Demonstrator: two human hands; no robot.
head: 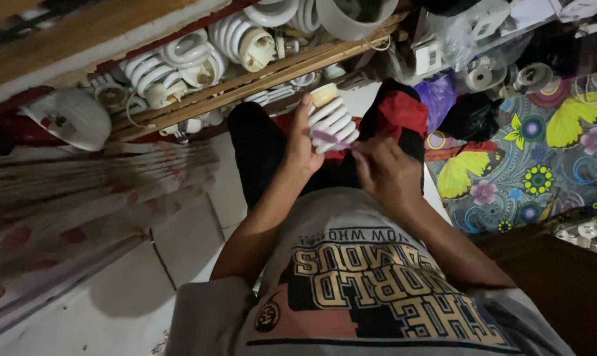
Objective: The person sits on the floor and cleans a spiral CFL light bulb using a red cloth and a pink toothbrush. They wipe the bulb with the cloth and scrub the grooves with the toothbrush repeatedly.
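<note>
A: Holding a spiral bulb (333, 122) in the left hand (303, 146), fingers wrapped round it near the base, up over the lap. Right hand (384, 173) is pinched at the lower coils; can't tell if it grips anything.

B: Risk?

A: Glass tube looks thin, so squeezing or twisting the coils could crack it. If the grip slips it drops to the tiled floor (179, 237). Dim light makes misjudging likely.

B: Nearby?

A: More bulbs (193, 56) on a wooden rack (259, 76), well apart.
</note>
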